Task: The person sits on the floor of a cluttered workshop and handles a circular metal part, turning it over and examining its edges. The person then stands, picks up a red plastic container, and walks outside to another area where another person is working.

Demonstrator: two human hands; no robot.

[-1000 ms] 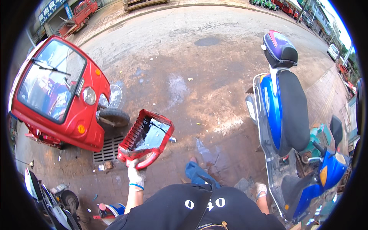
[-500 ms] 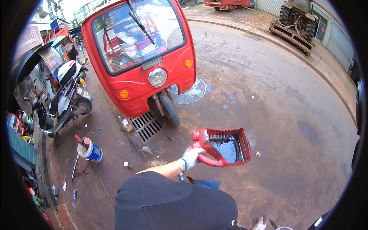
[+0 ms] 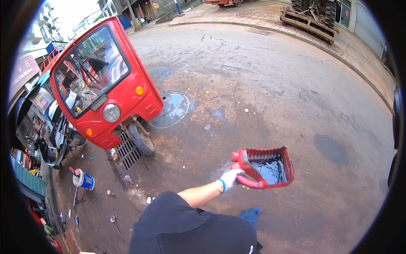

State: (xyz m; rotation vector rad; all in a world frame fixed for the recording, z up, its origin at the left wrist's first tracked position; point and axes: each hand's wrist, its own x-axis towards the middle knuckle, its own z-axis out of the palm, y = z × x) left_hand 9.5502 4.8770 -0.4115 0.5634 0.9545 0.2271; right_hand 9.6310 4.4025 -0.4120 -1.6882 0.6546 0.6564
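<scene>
My left hand (image 3: 230, 178), in a whitish glove with a blue band at the wrist, is closed around the handle of a red plastic jug (image 3: 290, 168). One side of the jug is cut away, so it lies like an open pan, with its neck toward the far left. Dark, shiny liquid (image 3: 271, 171), which looks like used oil, covers its bottom and mirrors the sky. The jug is held above the pavement, clear of my body. My right hand is out of view. A black sleeve covers my upper arm.
A red three-wheeled vehicle (image 3: 127, 95) stands at far left by a drain grate (image 3: 128, 151) and a round manhole cover (image 3: 171, 111). Left lie a blue-and-white bucket (image 3: 87, 182) and litter. Parked scooters (image 3: 59, 142) line the left. A tractor (image 3: 308, 21) stands far right.
The view has turned right, so the three-wheeler sits farther left. My left hand still carries the jug, now farther right in the picture. My right hand has left the view.
</scene>
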